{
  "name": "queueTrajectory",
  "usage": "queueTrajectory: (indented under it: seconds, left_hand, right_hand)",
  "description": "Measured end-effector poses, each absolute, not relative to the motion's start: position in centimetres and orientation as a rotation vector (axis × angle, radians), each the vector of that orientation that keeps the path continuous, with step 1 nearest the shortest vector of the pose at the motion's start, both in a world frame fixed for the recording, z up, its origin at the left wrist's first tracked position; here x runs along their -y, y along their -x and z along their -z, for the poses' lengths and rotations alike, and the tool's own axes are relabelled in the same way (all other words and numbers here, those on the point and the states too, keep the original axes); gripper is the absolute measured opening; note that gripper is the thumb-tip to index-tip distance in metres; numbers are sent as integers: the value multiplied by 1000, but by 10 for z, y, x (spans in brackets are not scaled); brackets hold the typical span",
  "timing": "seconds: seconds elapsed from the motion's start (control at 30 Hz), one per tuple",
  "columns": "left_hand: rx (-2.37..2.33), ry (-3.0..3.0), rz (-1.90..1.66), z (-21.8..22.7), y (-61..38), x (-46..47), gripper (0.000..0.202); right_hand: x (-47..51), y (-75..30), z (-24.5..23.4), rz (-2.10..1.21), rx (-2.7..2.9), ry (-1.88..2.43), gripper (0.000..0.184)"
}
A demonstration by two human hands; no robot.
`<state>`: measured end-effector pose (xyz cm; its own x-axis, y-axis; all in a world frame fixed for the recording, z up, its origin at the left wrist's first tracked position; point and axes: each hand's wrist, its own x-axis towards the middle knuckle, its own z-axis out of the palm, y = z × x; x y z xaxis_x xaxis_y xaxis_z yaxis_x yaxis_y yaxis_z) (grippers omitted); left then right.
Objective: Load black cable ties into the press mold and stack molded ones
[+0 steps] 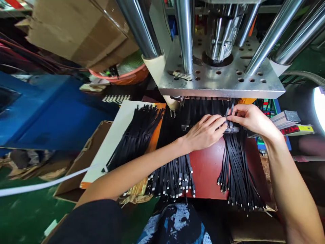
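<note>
My left hand [204, 131] and my right hand [250, 118] meet under the front edge of a steel press plate [220, 81]. Both pinch the top end of a black flat cable [231, 127] at a small grey fixture there. Below my right hand a bundle of black cables [237, 173] hangs over the red work surface [208, 169]. Another bundle [175, 176] lies under my left forearm, connector ends toward me. A third pile of black cables [138, 135] rests on a white and orange board to the left.
Chrome columns [186, 34] rise from the press plate. Cardboard box [81, 30] and an orange basin [127, 76] stand at back left. A blue surface [50, 115] lies left, an open carton [76, 169] below it, a green floor [25, 210]. A control box [291, 127] sits right.
</note>
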<state>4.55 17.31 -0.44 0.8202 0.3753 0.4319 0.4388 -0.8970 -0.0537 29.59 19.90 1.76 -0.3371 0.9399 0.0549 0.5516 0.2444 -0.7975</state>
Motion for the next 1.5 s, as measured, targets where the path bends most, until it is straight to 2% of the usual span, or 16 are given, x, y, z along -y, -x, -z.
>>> queueTrajectory:
  seconds: [0.13, 0.23, 0.3, 0.37, 0.47, 0.53, 0.73, 0.9, 1.03, 1.17, 1.3, 1.5]
  left_hand:
    - [653, 2812, 550, 4, -51, -167, 33]
    - [759, 2811, 462, 0, -56, -157, 44]
    - [829, 2808, 416, -1, -61, -150, 51]
    - [898, 2784, 369, -1, -67, -144, 50]
    - [965, 2728, 289, 1, -74, -134, 52]
    - [984, 2718, 238, 2, -76, -130, 57]
    - [1062, 2792, 209, -2, -81, -128, 72]
    - [1100, 2776, 250, -5, -83, -128, 68]
    - [1128, 2811, 283, -7, -80, -128, 69]
    - [1197, 2848, 317, -10, -84, -137, 70]
    - [1322, 2866, 319, -21, -94, -158, 64]
    - [1287, 2921, 251, -26, -92, -173, 60]
  right_hand:
    - [-204, -304, -12, -997, 1984, 1306, 44]
    - [-205, -306, -11, -928, 2008, 1349, 45]
    - [-199, -303, -11, -812, 1985, 1414, 48]
    - [-187, -298, -11, -603, 1965, 1493, 53]
    - [-162, -291, -9, -309, 2049, 1548, 46]
    - [-148, -287, -7, -228, 2129, 1599, 48]
    - [-169, -273, -3, -154, 2122, 1808, 55]
    - [-202, -265, -2, -165, 2079, 1645, 57]
    - [-176, -279, 2, -181, 2092, 1447, 60]
    - [-142, -289, 0, -114, 2158, 1648, 58]
    - [-156, -278, -9, -21, 2235, 1927, 59]
    - [-215, -264, -6, -198, 2115, 1750, 56]
